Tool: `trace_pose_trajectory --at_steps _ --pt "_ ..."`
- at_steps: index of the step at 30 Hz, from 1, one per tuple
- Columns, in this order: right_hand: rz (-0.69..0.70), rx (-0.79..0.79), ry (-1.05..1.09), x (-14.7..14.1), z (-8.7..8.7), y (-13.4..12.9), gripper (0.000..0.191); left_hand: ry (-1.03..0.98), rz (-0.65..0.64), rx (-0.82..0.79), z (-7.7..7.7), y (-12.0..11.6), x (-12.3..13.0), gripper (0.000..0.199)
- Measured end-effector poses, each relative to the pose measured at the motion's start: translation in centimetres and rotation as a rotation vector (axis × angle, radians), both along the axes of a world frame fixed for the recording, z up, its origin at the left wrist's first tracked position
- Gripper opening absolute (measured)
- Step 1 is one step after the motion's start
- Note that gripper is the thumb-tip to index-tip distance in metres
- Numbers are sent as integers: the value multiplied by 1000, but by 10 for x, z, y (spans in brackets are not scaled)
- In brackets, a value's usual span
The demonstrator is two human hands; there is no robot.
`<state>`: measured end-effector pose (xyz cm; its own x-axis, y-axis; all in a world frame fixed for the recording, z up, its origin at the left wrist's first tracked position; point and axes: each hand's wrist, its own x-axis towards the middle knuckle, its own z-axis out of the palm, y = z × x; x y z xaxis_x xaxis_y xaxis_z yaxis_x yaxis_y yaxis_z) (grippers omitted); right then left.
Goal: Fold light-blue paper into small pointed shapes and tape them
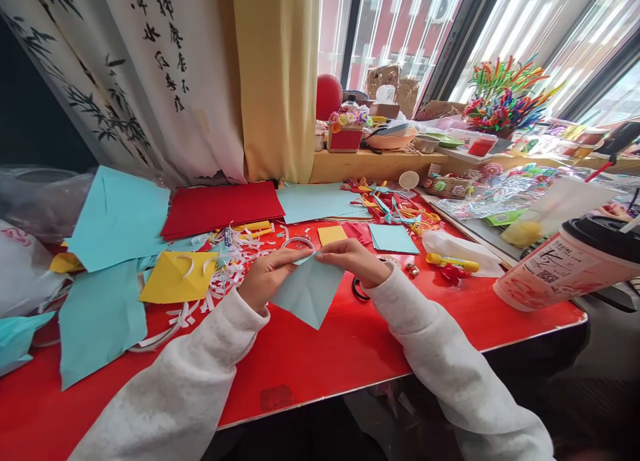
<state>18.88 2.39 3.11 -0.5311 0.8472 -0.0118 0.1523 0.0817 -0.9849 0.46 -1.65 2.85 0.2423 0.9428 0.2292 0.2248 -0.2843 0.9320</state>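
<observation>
A light blue sheet of paper (311, 291), marked with crease lines, is held up over the red table. My left hand (267, 276) grips its left side, thumb pointing toward the top corner. At that top corner my right hand (356, 257) pinches the paper between thumb and fingers. Behind the hands lies a roll of tape (299, 242), partly hidden. Black scissor handles (359, 289) poke out beside my right wrist. To the right is a stack of blue paper squares (393, 239), with a yellow square (332, 235) near it.
The red table (360, 354) carries blue paper sheets (103, 321), a yellow folded paper (179, 277) and white shreds (235, 267) on the left. Red sheets (225, 207) lie at the back. A yellow marker (453, 262) and a paper drink cup (555, 267) are on the right.
</observation>
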Motion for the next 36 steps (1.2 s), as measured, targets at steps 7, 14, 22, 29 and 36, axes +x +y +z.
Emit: trace_pose_trajectory --at_steps 7,14,22,29,36 --pt "-20 -21 18 0 -2 1 28 -34 12 -174 4 -3 3 38" --pt "5 1 7 -2 -4 0 37 -23 55 -132 -10 4 1 35" --pt "12 92 -65 -3 -5 1 31 61 37 -114 -10 2 4 39" --pt "-3 196 -126 -3 -7 1 29 88 64 -225 -16 6 2 31" --pt "15 246 -196 -2 -6 1 28 -50 61 -376 -19 7 4 30"
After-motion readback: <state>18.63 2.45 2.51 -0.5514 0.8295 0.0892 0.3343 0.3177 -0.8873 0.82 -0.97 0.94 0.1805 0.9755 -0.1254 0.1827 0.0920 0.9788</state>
